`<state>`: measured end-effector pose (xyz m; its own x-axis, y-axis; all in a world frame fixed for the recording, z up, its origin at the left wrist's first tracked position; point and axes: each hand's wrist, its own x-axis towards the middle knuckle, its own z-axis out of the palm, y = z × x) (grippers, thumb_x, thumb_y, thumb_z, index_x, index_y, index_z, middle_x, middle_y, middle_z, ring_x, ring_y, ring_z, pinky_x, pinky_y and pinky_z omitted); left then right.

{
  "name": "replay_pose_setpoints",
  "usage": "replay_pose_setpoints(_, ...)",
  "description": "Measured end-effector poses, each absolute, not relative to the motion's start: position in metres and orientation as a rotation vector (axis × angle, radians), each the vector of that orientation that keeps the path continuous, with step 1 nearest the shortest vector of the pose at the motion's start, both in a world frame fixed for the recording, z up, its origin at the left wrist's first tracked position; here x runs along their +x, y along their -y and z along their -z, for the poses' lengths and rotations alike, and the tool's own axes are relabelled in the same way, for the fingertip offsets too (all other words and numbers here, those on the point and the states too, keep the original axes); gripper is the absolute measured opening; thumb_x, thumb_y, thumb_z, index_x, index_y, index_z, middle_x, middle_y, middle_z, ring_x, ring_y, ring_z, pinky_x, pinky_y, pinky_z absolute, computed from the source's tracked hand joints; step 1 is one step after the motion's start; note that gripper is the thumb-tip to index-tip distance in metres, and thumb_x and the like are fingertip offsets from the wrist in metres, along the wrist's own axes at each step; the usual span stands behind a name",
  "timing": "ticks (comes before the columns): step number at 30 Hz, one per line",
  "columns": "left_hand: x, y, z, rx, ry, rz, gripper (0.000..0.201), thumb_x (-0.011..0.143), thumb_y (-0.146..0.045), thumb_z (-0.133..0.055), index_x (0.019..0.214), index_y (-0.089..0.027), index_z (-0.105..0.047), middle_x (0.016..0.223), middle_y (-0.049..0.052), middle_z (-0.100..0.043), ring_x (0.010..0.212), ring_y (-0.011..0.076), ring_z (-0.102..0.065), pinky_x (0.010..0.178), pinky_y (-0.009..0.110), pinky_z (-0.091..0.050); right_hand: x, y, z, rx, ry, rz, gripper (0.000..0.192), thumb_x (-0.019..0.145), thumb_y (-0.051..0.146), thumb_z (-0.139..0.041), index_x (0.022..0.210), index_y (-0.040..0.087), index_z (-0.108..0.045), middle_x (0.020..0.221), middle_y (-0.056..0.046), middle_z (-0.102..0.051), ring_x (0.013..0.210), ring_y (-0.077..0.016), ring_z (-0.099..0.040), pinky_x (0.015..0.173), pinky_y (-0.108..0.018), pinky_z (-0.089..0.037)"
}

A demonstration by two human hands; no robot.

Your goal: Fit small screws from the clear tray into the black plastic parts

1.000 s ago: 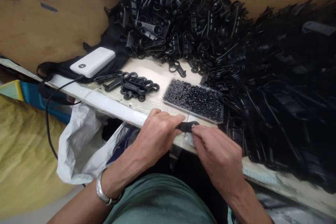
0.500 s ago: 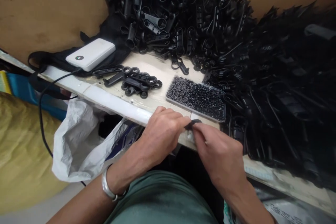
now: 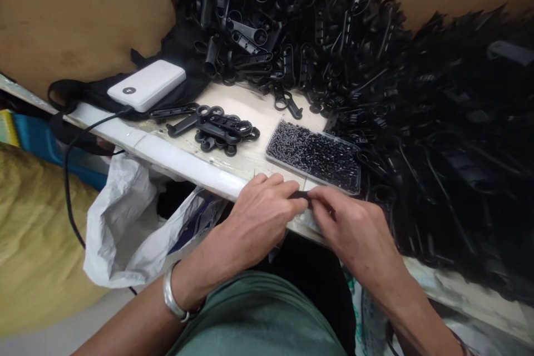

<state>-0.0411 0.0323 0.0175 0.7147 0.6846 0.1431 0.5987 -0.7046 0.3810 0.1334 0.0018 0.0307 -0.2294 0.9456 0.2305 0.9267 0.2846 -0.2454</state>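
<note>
Between my two hands, at the front edge of the bench, is a black plastic part (image 3: 301, 195), mostly covered by my fingers. My left hand (image 3: 267, 208) is closed around its left side. The fingertips of my right hand (image 3: 348, 214) pinch its right end. Just beyond my hands lies a clear shallow box (image 3: 314, 154) full of tiny black pieces. To its left is a small heap of black plastic arms with ring ends (image 3: 217, 128).
A large pile of similar black parts (image 3: 287, 28) covers the back, and another (image 3: 450, 139) the right side. A white power bank (image 3: 147, 85) with a black cable (image 3: 69, 178) rests at left on black cloth. A white sack (image 3: 114, 228) hangs open below the bench edge (image 3: 183, 161).
My right hand has turned and its fingers have shifted along the black part, which now shows less between my hands. The view has moved slightly.
</note>
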Motion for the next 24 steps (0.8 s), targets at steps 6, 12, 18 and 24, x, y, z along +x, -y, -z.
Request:
replay_pose_setpoints(6,-0.043,-0.035,-0.017,2.54,-0.916,-0.385,0.019,0.089,-0.01,-0.044,0.087,-0.02,-0.061,0.093,0.003,-0.056,0.083,0.0187,-0.044,0.074,0.035,-0.037,0.118,0.001,-0.038,-1.719,2.545,0.251,0.019,0.072,-0.001,-0.049,0.069,0.018,-0.053,0.058,-0.002,-0.055,0.048,-0.0183,-0.056,0.047,-0.028,-0.032)
replay_pose_setpoints(12,-0.044,-0.039,-0.02,2.59,-0.88,-0.376,0.02,0.093,-0.012,-0.042,0.082,-0.017,-0.059,0.088,0.003,-0.055,0.081,0.0187,-0.043,0.071,0.034,-0.037,0.107,-0.002,-0.047,-1.751,2.676,0.34,0.024,0.064,-0.007,-0.053,0.069,0.017,-0.052,0.056,-0.003,-0.053,0.048,-0.0202,-0.056,0.044,-0.028,-0.027)
replay_pose_setpoints(18,-0.045,-0.038,-0.025,2.664,-0.892,-0.204,0.025,0.094,-0.01,-0.037,0.102,-0.02,-0.058,0.098,0.004,-0.055,0.084,0.0197,-0.044,0.075,0.035,-0.039,0.133,-0.016,-0.045,-1.803,2.478,-0.246,0.016,0.081,0.003,-0.055,0.075,0.018,-0.06,0.062,0.001,-0.061,0.054,-0.0155,-0.059,0.051,-0.026,-0.035)
replay_pose_setpoints(24,-0.045,-0.037,-0.03,2.75,-0.894,-0.106,0.032,0.091,-0.005,-0.036,0.11,-0.02,-0.057,0.104,0.006,-0.054,0.086,0.0209,-0.044,0.073,0.035,-0.041,0.155,-0.002,-0.038,-1.708,1.789,-0.631,0.012,0.085,0.019,-0.059,0.09,0.02,-0.07,0.07,0.002,-0.069,0.061,-0.0132,-0.066,0.059,-0.02,-0.049)
